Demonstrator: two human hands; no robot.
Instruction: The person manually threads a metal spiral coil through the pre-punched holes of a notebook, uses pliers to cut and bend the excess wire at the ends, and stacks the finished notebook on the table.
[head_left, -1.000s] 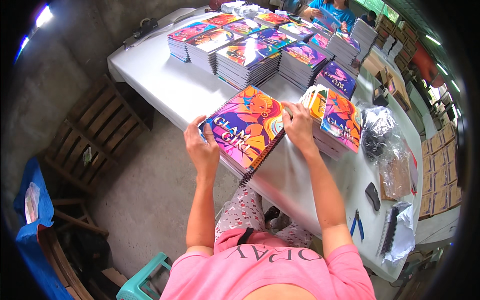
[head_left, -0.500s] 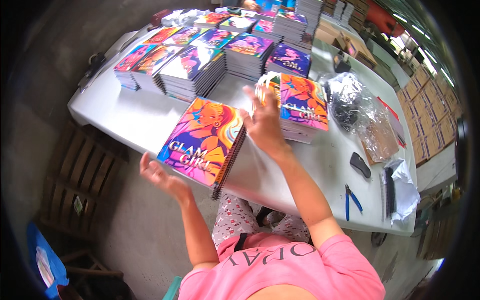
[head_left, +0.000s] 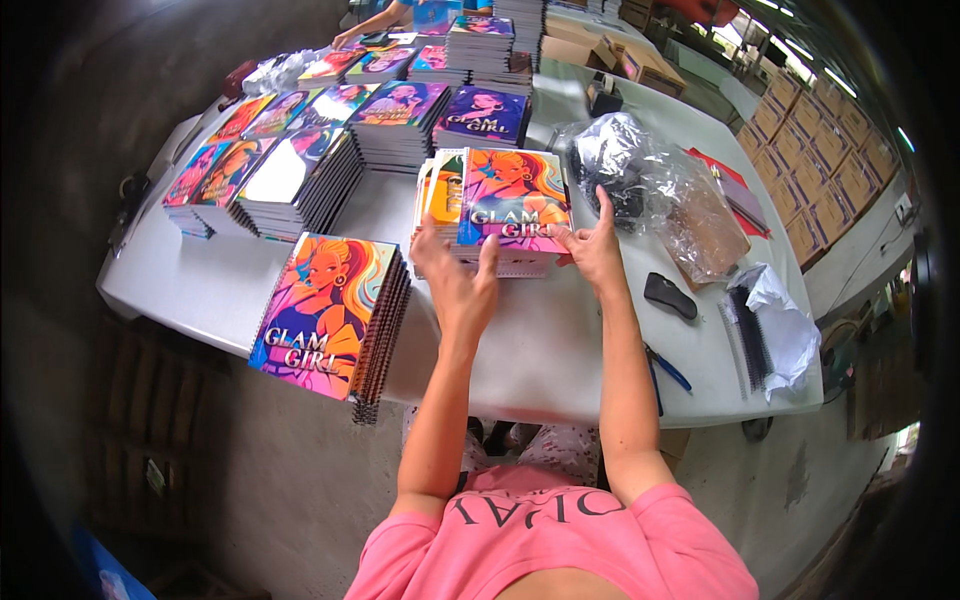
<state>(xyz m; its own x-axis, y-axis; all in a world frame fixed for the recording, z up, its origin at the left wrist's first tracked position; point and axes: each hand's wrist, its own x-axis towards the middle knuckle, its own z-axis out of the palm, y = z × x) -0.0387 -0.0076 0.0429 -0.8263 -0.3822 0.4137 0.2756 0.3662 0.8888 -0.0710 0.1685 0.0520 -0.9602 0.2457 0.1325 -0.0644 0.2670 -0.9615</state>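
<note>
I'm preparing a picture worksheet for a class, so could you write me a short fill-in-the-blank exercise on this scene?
1. The right hand is at the lower ____ corner of the illustrated cover.
2. The spiral-bound notebook stack lies to the ____ of the left hand.
3. The pliers have ____ handles.
4. The person's shirt is ____.

Missing words: right; left; blue; pink.

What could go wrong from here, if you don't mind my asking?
The stack of spiral-bound notebooks sits at the edge of the table and seems to jut past it, so a bump might tip it off. The pile between the left hand and right hand is uneven, so it could slide apart. The pliers lie close to the right forearm and could get knocked.
</note>
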